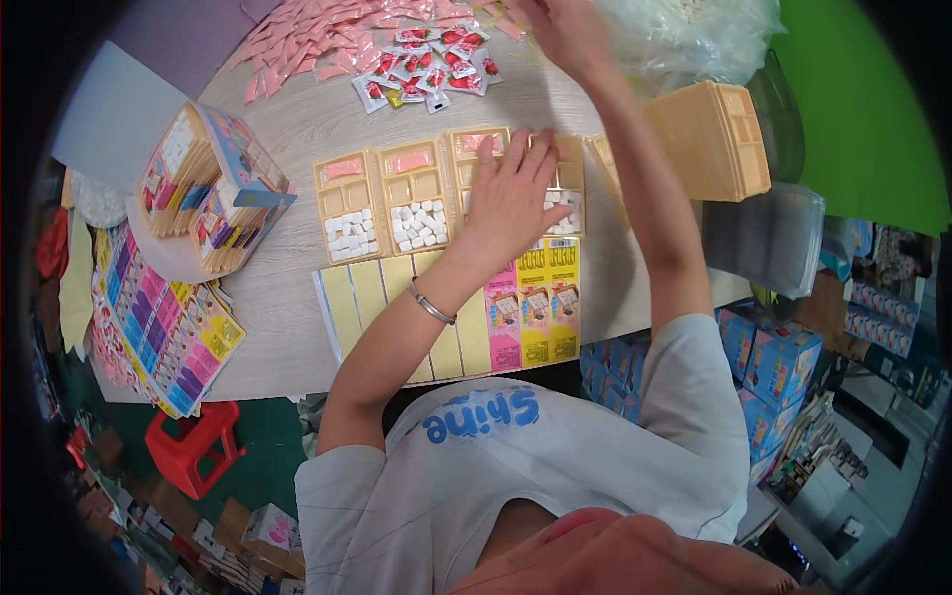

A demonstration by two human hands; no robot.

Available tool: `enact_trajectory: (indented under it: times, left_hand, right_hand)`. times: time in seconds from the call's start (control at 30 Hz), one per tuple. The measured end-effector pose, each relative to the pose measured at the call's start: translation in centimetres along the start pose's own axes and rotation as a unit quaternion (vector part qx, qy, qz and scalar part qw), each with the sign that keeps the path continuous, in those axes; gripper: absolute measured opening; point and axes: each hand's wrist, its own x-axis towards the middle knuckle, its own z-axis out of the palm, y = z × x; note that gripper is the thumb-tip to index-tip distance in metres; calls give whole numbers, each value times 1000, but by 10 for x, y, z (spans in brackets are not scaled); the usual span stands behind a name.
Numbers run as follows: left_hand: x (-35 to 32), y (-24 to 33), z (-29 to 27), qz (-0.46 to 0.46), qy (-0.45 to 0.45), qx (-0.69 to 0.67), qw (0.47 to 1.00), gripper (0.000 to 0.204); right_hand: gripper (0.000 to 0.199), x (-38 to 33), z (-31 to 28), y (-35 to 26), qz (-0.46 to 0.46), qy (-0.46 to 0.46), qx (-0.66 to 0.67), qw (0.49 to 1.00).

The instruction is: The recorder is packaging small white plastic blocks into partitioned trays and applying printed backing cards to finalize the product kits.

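Observation:
My left hand (508,193) lies over the two right-hand trays of a row, fingers spread and touching their upper parts. Each tan compartmented tray (412,185) in the row has small white pieces (418,226) in its near section. Pink sachets (410,160) lie in the far slots of the three left trays; my hand partly hides the fourth. My right hand (567,38) reaches to the far edge, beside pink sachets and a clear plastic bag (694,40); its fingers are cut off by the frame. Below the trays lies a sheet of pink and yellow labels (535,302).
Strawberry-print packets (431,67) and a heap of pink sachets (307,40) lie at the back. At left stand an open box of packed trays (253,164) and printed sheets (164,317). Stacked tan trays (694,139) stand right; a red stool (193,451) is below left.

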Motion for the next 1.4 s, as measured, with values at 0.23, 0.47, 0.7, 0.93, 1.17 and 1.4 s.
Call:
enact_trajectory:
  times: [0.23,0.47,0.7,0.93,1.17,1.4]
  left_hand:
    - [0,5,4,9,-5,-1,1000,78]
    - [5,21,-6,-23,-1,-16,1000,77]
    - [17,51,22,33,-31,15,999,83]
    - [18,20,-7,19,-13,6,1000,83]
    - [20,-158,-67,-216,156,50,963,34]
    - [28,-183,-56,-160,199,80,963,24]
  right_hand:
    - [10,-127,-126,15,-105,-311,-321,889]
    - [32,-199,-145,-14,97,-87,-214,968]
    - [36,-257,-122,-39,191,-143,-256,937]
    - [35,-228,-121,-59,172,-101,-221,955]
    - [26,-82,-51,-52,7,-105,-89,990]
    - [18,9,80,0,-169,-61,-214,960]
